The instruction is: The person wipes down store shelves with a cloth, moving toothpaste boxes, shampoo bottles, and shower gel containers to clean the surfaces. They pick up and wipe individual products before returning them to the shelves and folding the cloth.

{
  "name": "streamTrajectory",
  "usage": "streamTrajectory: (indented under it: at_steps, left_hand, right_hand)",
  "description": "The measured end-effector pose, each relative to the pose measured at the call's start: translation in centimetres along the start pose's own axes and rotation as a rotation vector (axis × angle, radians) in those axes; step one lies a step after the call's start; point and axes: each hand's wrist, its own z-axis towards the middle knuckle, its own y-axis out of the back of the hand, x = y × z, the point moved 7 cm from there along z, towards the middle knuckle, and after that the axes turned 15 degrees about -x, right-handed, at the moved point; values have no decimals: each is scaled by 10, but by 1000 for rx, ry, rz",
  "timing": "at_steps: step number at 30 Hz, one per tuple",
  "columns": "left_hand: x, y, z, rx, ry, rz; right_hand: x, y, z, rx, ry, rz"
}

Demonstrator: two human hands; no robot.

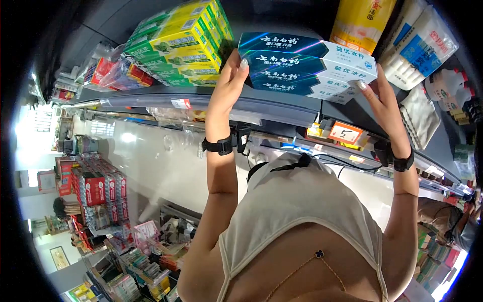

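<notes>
A stack of several dark teal and white toothpaste boxes [289,65] stands on the dark shelf at the top middle. My left hand [231,80] is pressed against the stack's left end, thumb on the front edge. At the right end, my right hand [378,95] grips the stack, its thumb on the white part of the front. Both hands have fingers wrapped partly behind the boxes, where the fingertips are hidden. Just left of my left hand sits a pile of yellow and green boxes [178,48].
Behind and right are a yellow noodle pack [359,22] and plastic-wrapped white rolls [420,48]. An orange price card [344,133] hangs on the shelf edge. Red cartons [93,189] stand lower left. Another person [437,214] is partly visible at the right edge.
</notes>
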Motion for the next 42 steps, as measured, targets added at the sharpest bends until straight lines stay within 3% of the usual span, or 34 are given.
streamTrajectory:
  at_steps: [7, 13, 27, 28, 29, 31, 33, 34, 38, 42]
  left_hand:
    - [-6, -4, -1, 31, 3, 23]
    - [-11, -18, -5, 161, 17, 54]
    - [5, -10, -4, 135, 79, 140]
    - [9, -6, -5, 118, 77, 162]
    - [12, -4, -5, 91, 68, 182]
    - [-4, -1, -20, -38, -158, 471]
    - [-31, 1, -51, -244, -301, 548]
    - [-47, 0, -65, -282, -282, 507]
    - [-58, 19, -125, -525, -192, 401]
    - [-4, 21, -178, -704, -122, 290]
  right_hand:
    - [-5, 0, -2, 2, -15, 32]
    - [-41, -13, -5, 238, -158, -102]
    - [-33, -1, -13, 148, -107, -151]
    - [-30, 5, -14, 125, -73, -179]
    - [-19, 26, -15, -36, 72, -180]
    - [-20, 86, -22, -381, 141, -490]
    - [-21, 140, -43, -511, 165, -923]
    - [-52, 170, -67, -575, 101, -1053]
    - [-137, 209, -103, -360, -97, -1177]
    - [-85, 193, -86, -442, -86, -1207]
